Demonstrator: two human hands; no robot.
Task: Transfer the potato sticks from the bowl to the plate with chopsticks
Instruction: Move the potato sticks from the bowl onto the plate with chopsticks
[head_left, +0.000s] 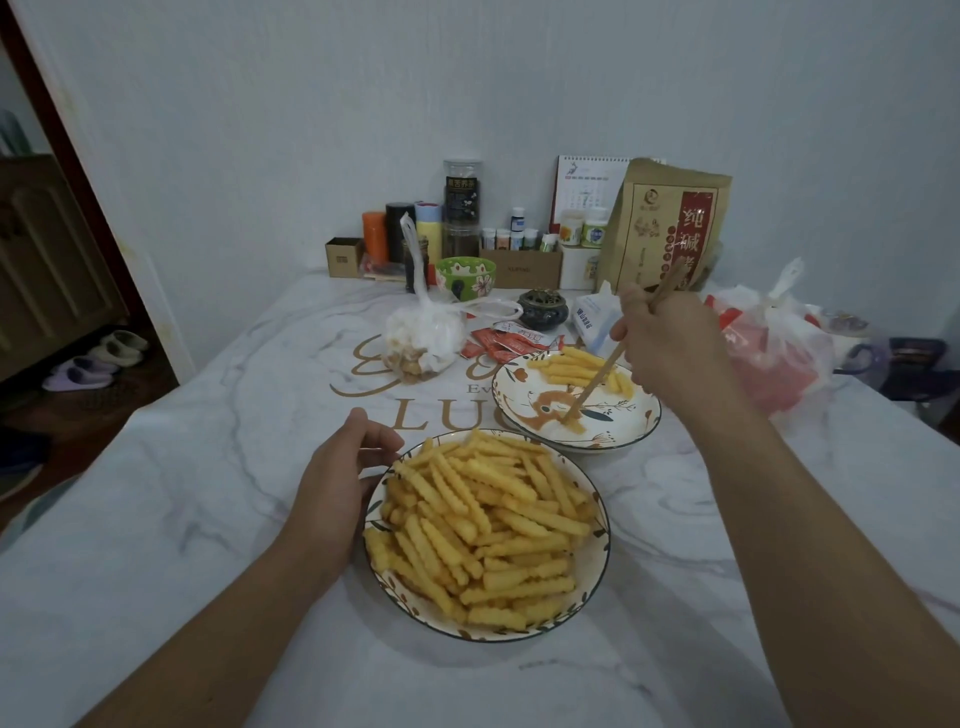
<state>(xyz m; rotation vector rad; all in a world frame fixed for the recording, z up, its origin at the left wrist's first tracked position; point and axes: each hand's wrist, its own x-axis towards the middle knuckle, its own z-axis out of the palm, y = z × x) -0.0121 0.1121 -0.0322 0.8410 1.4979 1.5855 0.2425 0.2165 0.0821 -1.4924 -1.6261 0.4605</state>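
Observation:
A patterned bowl (597, 561) heaped with crinkle-cut potato sticks (488, 525) stands near the table's front. My left hand (337, 483) curls around its left rim. Just behind it to the right is a floral plate (636, 415) with several sticks (571, 369) lying along its far side. My right hand (670, 343) grips wooden chopsticks (602, 374) above the plate. Their tips point down onto one potato stick (575, 423) at the plate's near middle.
A knotted plastic bag of snacks (423, 338), red sauce packets (498, 345), a dark incense burner (542, 309) and a tissue pack (592, 317) lie behind the plate. Bottles, boxes and a brown paper bag (665, 228) line the wall. A red-filled plastic bag (774, 358) sits right.

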